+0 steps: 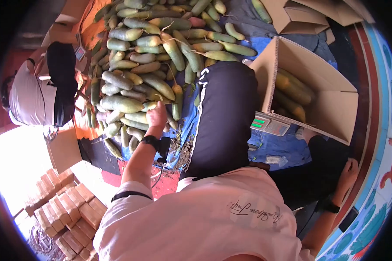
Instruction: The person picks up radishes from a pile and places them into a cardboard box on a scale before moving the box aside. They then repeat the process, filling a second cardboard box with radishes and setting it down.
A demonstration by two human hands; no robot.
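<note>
A big heap of green radishes (150, 41), long and pale at one end, lies in front of me. My left hand (157, 116) is down at the near side of the heap, fingers closed around the pale end of a green radish (149, 106); part of the grip is hidden. Off to the right, my right hand (349, 172) rests by my bent leg, fingers loosely stretched, with nothing in it. An open cardboard box (331, 106) with several large green radishes (292, 93) inside stands to my right on a scale (270, 125) with a lit green display.
Blue tarp (274, 150) covers the floor. Another person (35, 91) is at the left beside the heap. Stacked brown blocks (67, 209) stand at the lower left. More cardboard boxes (300, 19) lie at the back right, and a painted wall (379, 143) bounds the right side.
</note>
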